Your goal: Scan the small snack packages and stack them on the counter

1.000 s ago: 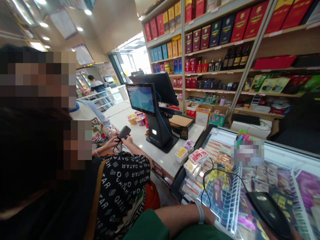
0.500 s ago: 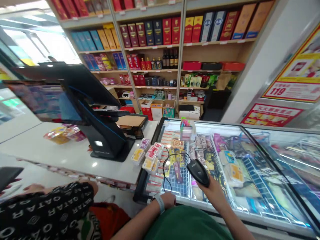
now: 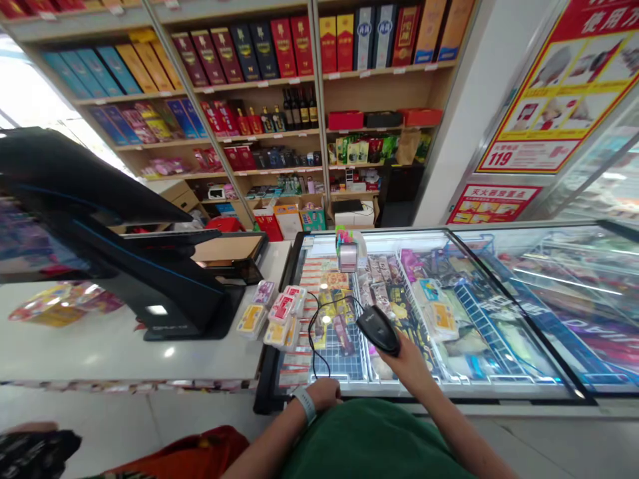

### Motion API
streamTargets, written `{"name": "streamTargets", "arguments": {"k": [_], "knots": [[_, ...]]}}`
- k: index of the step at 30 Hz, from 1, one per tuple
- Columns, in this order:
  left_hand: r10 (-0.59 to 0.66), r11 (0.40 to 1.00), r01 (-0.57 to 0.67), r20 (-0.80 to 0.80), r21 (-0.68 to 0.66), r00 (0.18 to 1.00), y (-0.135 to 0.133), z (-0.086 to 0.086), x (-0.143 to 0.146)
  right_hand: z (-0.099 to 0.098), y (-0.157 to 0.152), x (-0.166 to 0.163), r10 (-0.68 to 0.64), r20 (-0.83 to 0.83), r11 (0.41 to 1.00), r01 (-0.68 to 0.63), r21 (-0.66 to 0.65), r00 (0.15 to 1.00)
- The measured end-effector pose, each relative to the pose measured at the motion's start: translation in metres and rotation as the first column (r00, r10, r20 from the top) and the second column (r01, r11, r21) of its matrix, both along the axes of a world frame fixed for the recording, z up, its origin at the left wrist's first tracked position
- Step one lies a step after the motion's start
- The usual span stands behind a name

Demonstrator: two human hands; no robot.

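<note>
My right hand [image 3: 405,359] is closed round the handle of a black barcode scanner [image 3: 378,330], which it holds over the glass top of the chest freezer [image 3: 344,362]. A thin black cord [image 3: 310,326] loops from the scanner across the glass and runs down close to my left hand [image 3: 323,394]. That hand is curled at the freezer's front edge, below a wrist with a pale band; whatever its fingers hold is hidden. Left of the scanner lie plastic-wrapped food packs: a red-labelled one [image 3: 284,303] on a yellow-labelled one [image 3: 277,334], with others beside them on the counter.
A black checkout screen on a stand [image 3: 170,306] rises from the white counter [image 3: 200,359]. On the freezer's far side stands a small cup-like item [image 3: 348,256], partly blurred. Shelves of boxed bottles [image 3: 282,50] line the back. Part of another person's dark patterned clothing [image 3: 37,452] shows at lower left.
The view has turned right, so the checkout screen and the other person have slid left. My right hand keeps hold of the scanner, and my left hand stays curled at the freezer's edge.
</note>
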State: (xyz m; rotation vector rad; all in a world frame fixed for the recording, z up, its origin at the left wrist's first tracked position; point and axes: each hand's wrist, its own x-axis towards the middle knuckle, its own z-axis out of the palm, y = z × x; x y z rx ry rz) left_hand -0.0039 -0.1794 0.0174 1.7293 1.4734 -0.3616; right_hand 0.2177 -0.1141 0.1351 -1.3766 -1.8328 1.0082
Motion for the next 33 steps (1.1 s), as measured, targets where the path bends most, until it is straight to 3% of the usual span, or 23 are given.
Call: {"name": "streamTargets", "arguments": {"k": [7, 18, 24, 29, 33], "knots": [[0.089, 0.99, -0.091, 0.02, 0.108, 0.996, 0.012, 0.008, 0.0, -0.004, 0.004, 0.005, -0.039, 0.003, 0.999, 0.039, -0.009, 0.999], [0.153, 0.974, -0.158, 0.046, 0.164, 0.987, 0.017, 0.007, -0.006, -0.007, 0.008, 0.005, -0.067, 0.001, 0.998, 0.067, -0.02, 0.998], [0.174, 0.96, -0.188, 0.081, 0.209, 0.981, 0.024, 0.016, -0.007, -0.004, 0.009, 0.004, -0.053, 0.012, 0.998, 0.054, -0.041, 0.998], [0.168, 0.923, -0.204, 0.137, 0.325, 0.976, 0.031, 0.025, -0.01, -0.003, 0.008, 0.005, -0.044, 0.013, 0.999, 0.044, -0.026, 0.999], [0.179, 0.888, -0.237, 0.178, 0.395, 0.967, 0.034, 0.023, -0.013, -0.004, 0.008, 0.006, -0.047, 0.01, 0.998, 0.047, -0.03, 0.999]]}}
